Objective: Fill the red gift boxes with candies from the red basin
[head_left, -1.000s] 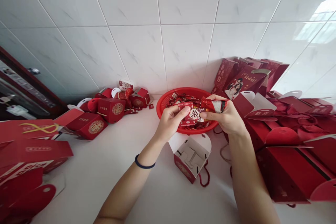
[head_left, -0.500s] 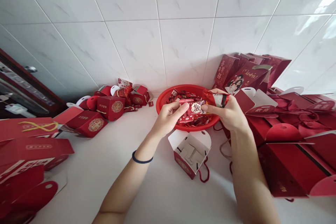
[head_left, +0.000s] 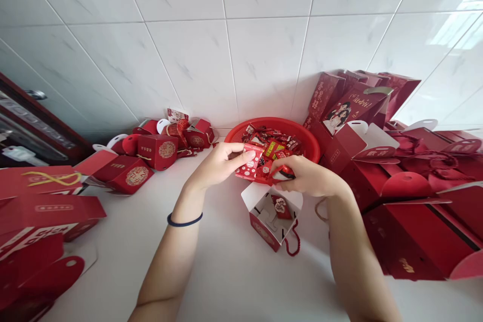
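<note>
My left hand (head_left: 222, 163) pinches a small red candy packet (head_left: 249, 162) with white printing, over the front left rim of the red plastic basket (head_left: 313, 137). In my right hand (head_left: 307, 175) is a wrapped candy (head_left: 284, 174) in red, white and black, held just above the back of an open gift box (head_left: 264, 230). The box stands upright on the white table with its flaps spread and a dark red cord loop at its side. One red packet (head_left: 281, 206) lies inside it. Several wrapped sweets (head_left: 273, 148) fill the basket.
Closed red gift boxes (head_left: 158, 152) stand at the back left, with larger red boxes (head_left: 49, 214) nearer on that side. On the right are piled open red boxes (head_left: 407, 241) and upright red bags (head_left: 339, 105). A tiled wall (head_left: 264, 65) bounds the table behind.
A red packet is now in the gift box, which was bare inside. My left hand moved left and holds a packet apart from my right hand. My right hand came down and left, keeping its candy.
</note>
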A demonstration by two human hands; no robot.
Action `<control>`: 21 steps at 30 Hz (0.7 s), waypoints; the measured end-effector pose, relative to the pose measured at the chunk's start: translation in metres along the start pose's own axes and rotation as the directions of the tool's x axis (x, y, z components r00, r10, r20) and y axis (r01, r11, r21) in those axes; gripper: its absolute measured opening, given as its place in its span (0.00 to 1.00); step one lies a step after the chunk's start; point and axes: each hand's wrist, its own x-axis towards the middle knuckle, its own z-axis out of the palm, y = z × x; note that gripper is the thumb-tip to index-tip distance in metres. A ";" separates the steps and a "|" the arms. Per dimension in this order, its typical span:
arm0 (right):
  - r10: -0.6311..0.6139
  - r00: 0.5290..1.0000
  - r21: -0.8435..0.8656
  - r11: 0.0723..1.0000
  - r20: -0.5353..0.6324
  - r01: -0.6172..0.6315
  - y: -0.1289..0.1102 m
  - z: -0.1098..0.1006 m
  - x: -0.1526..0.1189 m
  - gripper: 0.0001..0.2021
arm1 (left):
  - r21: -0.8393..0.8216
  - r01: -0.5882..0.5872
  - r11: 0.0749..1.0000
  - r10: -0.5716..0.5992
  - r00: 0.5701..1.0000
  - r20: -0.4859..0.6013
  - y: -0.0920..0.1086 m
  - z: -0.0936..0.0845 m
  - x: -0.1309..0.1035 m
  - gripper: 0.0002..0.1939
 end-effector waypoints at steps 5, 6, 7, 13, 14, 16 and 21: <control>0.027 0.949 0.272 0.960 -0.315 0.062 0.003 -0.005 -0.004 0.12 | -0.034 0.016 0.999 -0.013 0.997 0.078 0.002 0.012 0.002 0.21; 0.049 0.931 0.321 0.944 -0.362 0.075 0.003 -0.006 -0.004 0.16 | -0.049 0.012 0.999 -0.008 0.996 0.093 0.002 0.016 0.003 0.20; 0.073 0.917 0.363 0.928 -0.393 0.081 0.003 -0.006 -0.004 0.19 | -0.071 0.007 0.997 0.000 0.995 0.104 0.002 0.020 0.004 0.20; 0.149 0.871 0.511 0.850 -0.468 0.129 0.002 -0.005 -0.001 0.26 | -0.153 -0.048 0.987 0.059 0.996 0.072 0.004 0.035 0.007 0.21; 0.147 0.869 0.519 0.843 -0.472 0.139 0.002 -0.005 -0.001 0.25 | -0.160 -0.051 0.986 0.063 0.995 0.075 0.005 0.036 0.007 0.21; 0.141 0.860 0.511 0.846 -0.491 0.153 0.003 -0.006 -0.001 0.25 | -0.179 -0.031 0.983 0.048 0.995 0.090 0.005 0.038 0.007 0.21; 0.056 0.906 0.389 0.913 -0.419 0.124 0.003 -0.010 -0.008 0.17 | -0.189 0.071 0.979 -0.023 0.968 0.249 0.004 0.032 0.001 0.17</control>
